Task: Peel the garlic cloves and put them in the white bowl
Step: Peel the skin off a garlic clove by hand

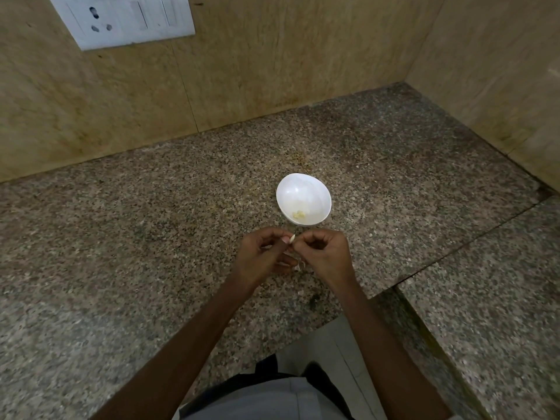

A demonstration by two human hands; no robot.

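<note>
While peeled cloves (298, 214) are sitting in the white bowl (318, 189), L hand (260, 256) & R hand (327, 253) are both pinching another clove (292, 238) near it, mid-peel.

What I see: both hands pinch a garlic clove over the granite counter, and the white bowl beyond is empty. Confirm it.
Not empty: the head view shows a few pale peeled garlic cloves lying in the round white bowl. Otherwise right: left hand and right hand pinch a small pale garlic clove over the speckled granite counter.
</note>
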